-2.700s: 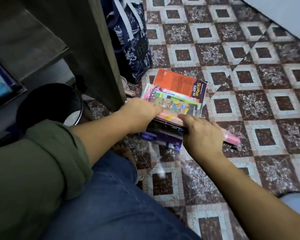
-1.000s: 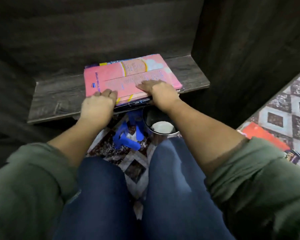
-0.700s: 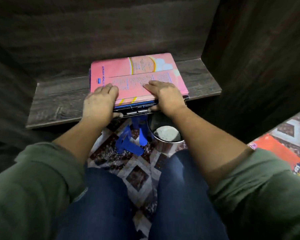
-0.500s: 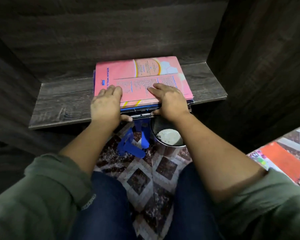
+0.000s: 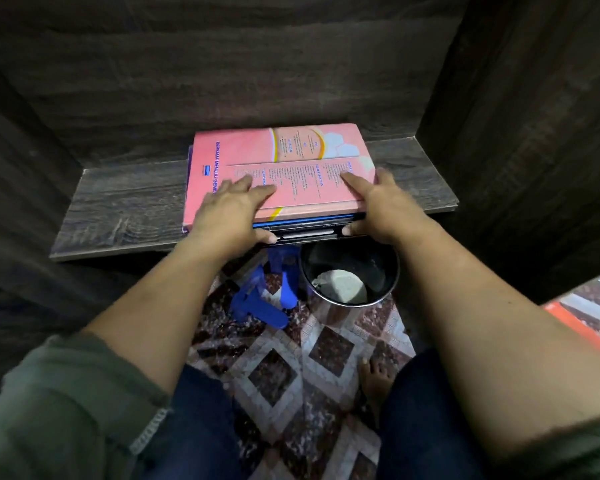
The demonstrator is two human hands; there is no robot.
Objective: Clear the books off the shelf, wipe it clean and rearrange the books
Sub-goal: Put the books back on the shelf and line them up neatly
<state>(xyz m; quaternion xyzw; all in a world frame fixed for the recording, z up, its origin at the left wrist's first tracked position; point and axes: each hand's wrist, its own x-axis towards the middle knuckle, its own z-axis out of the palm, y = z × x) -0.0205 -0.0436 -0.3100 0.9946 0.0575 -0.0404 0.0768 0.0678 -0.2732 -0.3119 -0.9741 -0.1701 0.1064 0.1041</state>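
A stack of books topped by a pink book [image 5: 291,161] lies flat on the dark wooden shelf [image 5: 125,209], its front edge overhanging the shelf's lip. My left hand [image 5: 229,216] holds the stack's front left corner, fingers spread on the pink cover and thumb at the lower edge. At the front right corner my right hand [image 5: 381,206] holds it the same way, index finger stretched over the cover and thumb against the bottom book.
Dark wooden walls close the shelf at the back and both sides. Below it on the patterned floor stand a black bucket [image 5: 378,268] and a blue plastic object [image 5: 260,306]. An orange book [image 5: 575,323] lies on the floor at far right.
I lifted the stack from the floor and set it on the shelf. Over the last second it slid further back, and my fingers spread out on the cover.
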